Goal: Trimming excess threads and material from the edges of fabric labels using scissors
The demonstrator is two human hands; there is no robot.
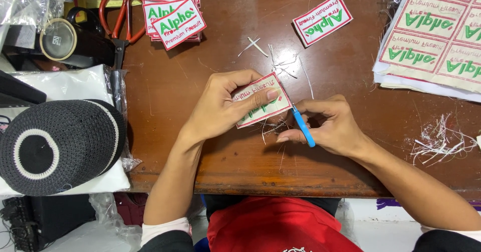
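Honestly, the risk here is nicking the red border. The patch (261, 100) is pinched in the left hand (225, 104) just above the desk (350, 71), while the right hand (328, 126) grips a small blue cutter (303, 127) right at its edge. One slip or a tug on those loose threads (270, 127) could fray the stitching, I'd guess.

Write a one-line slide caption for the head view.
Left hand holds a white embroidered patch with red border while right hand works a blue-handled cutter at its edge, over a brown wooden table.
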